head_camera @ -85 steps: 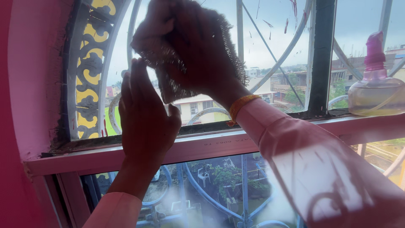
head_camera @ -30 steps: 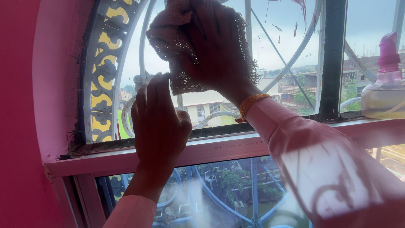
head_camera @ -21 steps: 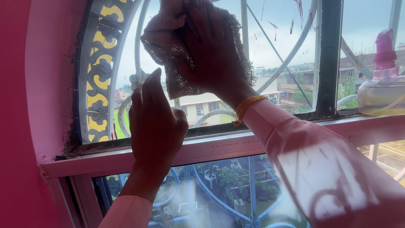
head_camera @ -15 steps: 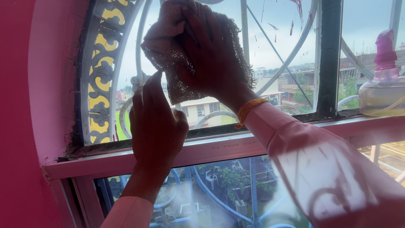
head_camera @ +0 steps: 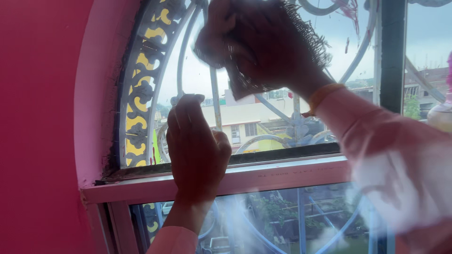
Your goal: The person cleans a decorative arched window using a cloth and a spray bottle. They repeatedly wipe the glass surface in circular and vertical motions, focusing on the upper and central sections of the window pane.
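Right hand (head_camera: 263, 44) grips a bunched brown cloth (head_camera: 292, 33) against the window glass (head_camera: 197, 75), above the pink frame bar (head_camera: 282, 176). Left hand (head_camera: 197, 150), fingers together, rests flat on the glass just above that bar. Bottle (head_camera: 442, 115) at far right; contents unclear.

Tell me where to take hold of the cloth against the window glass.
Take the cloth at its loose fringed bottom edge, coming from below: the right hand covers its bunched middle, while that edge hangs free above the left hand.
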